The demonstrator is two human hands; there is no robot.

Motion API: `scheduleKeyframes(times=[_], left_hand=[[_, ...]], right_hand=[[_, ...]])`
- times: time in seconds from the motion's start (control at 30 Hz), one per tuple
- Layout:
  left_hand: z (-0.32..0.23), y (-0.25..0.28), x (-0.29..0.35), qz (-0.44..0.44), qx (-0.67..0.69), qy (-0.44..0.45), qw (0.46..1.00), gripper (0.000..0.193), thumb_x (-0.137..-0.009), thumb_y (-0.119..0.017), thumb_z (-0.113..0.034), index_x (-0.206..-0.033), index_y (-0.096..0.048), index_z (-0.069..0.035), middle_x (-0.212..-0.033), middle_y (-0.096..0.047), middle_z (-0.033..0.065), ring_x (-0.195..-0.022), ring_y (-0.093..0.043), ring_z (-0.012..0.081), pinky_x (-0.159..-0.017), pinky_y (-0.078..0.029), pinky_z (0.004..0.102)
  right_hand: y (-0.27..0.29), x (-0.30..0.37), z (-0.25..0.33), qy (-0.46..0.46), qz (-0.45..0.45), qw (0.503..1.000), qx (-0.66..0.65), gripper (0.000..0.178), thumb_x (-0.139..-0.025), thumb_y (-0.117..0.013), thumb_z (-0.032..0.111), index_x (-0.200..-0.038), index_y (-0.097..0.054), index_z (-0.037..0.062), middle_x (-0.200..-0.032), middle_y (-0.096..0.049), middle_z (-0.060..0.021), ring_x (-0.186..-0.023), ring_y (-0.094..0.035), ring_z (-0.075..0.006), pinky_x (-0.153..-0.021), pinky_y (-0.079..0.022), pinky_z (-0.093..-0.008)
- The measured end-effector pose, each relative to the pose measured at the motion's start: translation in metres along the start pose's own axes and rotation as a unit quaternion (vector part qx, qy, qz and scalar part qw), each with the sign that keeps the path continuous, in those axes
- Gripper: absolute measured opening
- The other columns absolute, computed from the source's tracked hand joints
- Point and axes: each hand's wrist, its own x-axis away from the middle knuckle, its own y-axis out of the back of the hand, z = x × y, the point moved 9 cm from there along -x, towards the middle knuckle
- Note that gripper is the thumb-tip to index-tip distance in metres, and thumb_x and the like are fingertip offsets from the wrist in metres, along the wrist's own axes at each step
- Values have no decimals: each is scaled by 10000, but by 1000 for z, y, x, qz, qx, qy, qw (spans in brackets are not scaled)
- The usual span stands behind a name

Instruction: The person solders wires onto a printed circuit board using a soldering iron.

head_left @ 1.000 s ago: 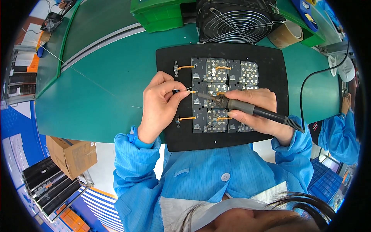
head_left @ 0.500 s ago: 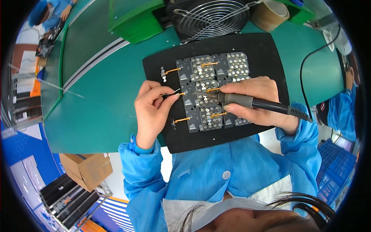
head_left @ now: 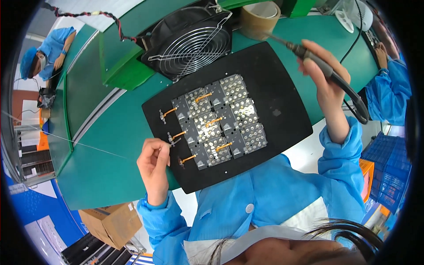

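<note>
My right hand (head_left: 324, 73) grips a soldering iron (head_left: 324, 66), raised off the mat to the right. The iron's thin tip points up and left, in front of the tape roll. A panel of dark circuit boards (head_left: 227, 128) with rows of round pale pads lies on a black mat (head_left: 282, 97). Several orange flex strips with small metal-like parts stick out from the boards; one strip (head_left: 179, 135) is at the left edge. Beside that strip, my left hand (head_left: 153, 163) is closed, with thin tweezers (head_left: 176, 142) showing past its fingertips. Its fingers hide most of the tweezers.
A black fan (head_left: 190, 44) with a wire guard stands behind the mat, next to a green frame (head_left: 128, 73). A tape roll (head_left: 259, 20) sits at the back. The iron's black cable hangs at right. A cardboard box (head_left: 112, 223) is below left. Other people sit at both sides.
My right hand has lifted the soldering iron off the boards, up and right. My left hand has drawn down and left. The mat and boards appear rotated and shifted left as the view turned.
</note>
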Motion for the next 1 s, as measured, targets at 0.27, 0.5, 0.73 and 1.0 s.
scheduleKeyframes(times=[0.27,0.5,0.73,1.0], left_hand=[[-18,-17,17,14,56,5,998,84,-876,-626,5,-921,-694,24,-830,-580,48,-714,-502,94,-634,-393,223],[-24,-67,33,82,123,33,989,130,-907,-608,-10,-989,-704,22,-936,-562,63,-761,-541,94,-649,-465,209],[-23,-85,42,109,35,-53,992,137,-881,-655,-25,-1009,-698,-11,-874,-531,33,-623,-435,65,-527,-336,212],[-34,-42,53,102,-120,-74,985,143,-772,-728,36,-900,-721,-30,-774,-544,44,-627,-508,97,-514,-387,237]], right_hand=[[-16,-26,-57,-75,21,996,33,340,-883,-682,97,-1216,-620,64,-959,-686,-103,-827,-641,-143,-743,-515,-268],[-91,35,54,62,292,952,-62,413,-822,-680,1,-1224,-586,4,-1001,-669,-173,-856,-688,-273,-722,-551,-342],[-140,65,81,8,370,906,-205,500,-776,-662,-76,-1257,-563,13,-1080,-663,-173,-954,-682,-323,-788,-555,-378],[-164,86,69,-55,438,866,-236,482,-780,-656,-82,-1244,-577,24,-1069,-668,-170,-932,-687,-287,-783,-538,-333]])
